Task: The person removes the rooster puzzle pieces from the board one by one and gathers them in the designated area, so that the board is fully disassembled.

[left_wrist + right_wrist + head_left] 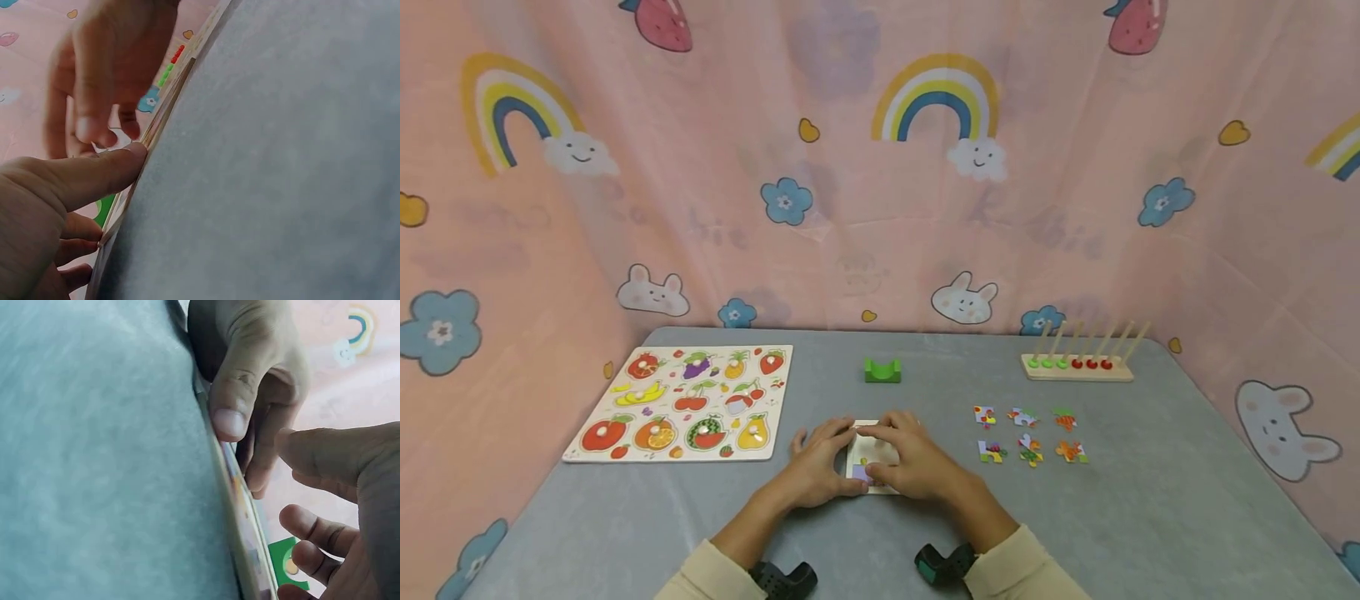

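Observation:
A small wooden puzzle tray [880, 452] lies on the table between both hands. A lavender-coloured piece [859, 472] shows at its near left corner; the hands hide other parts. My left hand [815, 468] holds the tray from its left side, thumb on the near edge and fingers at the side, as the left wrist view shows. Over the tray's right part is my right hand [917, 460], its thumb and fingers apart. In the right wrist view, the fingers [315, 528] are loosely bent, with nothing between them.
Several loose jigsaw pieces [1028, 450] lie in two rows to the right. A fruit peg board [673, 421] sits at the left. Behind the tray stands a green notched block [882, 372]. A wooden rack [1075, 373] with pegs and green and red beads is at the back right.

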Motion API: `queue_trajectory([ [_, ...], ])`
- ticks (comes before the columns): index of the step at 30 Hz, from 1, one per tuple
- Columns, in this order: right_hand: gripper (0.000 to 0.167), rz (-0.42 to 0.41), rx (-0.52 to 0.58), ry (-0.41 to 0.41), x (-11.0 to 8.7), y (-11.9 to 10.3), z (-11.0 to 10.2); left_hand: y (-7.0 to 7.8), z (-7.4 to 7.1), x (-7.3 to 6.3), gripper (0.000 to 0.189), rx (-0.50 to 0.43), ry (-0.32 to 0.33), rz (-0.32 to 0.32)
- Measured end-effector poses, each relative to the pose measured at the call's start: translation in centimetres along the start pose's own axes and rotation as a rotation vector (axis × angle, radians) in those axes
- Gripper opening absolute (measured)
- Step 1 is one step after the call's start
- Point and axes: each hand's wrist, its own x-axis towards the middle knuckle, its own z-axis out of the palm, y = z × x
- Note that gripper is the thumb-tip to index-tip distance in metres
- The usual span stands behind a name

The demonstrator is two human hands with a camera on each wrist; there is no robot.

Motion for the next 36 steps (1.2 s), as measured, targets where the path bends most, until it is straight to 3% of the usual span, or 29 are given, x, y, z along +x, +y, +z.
queue_trajectory([
  [6,0.048,-0.009,-0.073,-0.035,-0.1,0.4,0.6,0.0,0.1,0.1,0.080,0.000,-0.005,-0.016],
  [12,0.032,-0.008,-0.143,-0.037,-0.1,0.3,1.0,0.2,0.0,0.0,0.079,0.000,-0.012,-0.023],
  [21,0.024,-0.013,-0.102,0.023,0.0,0.4,1.4,0.3,-0.1,-0.1,0.078,-0.003,-0.003,-0.016],
  [28,0.024,-0.045,-0.118,0.042,0.0,0.4,1.5,0.4,-0.2,0.0,0.078,0.003,-0.003,-0.021],
  [36,0.037,-0.098,-0.202,-0.036,-0.1,-0.3,1.1,0.3,-0.1,0.0,0.080,0.012,0.007,-0.017],
])
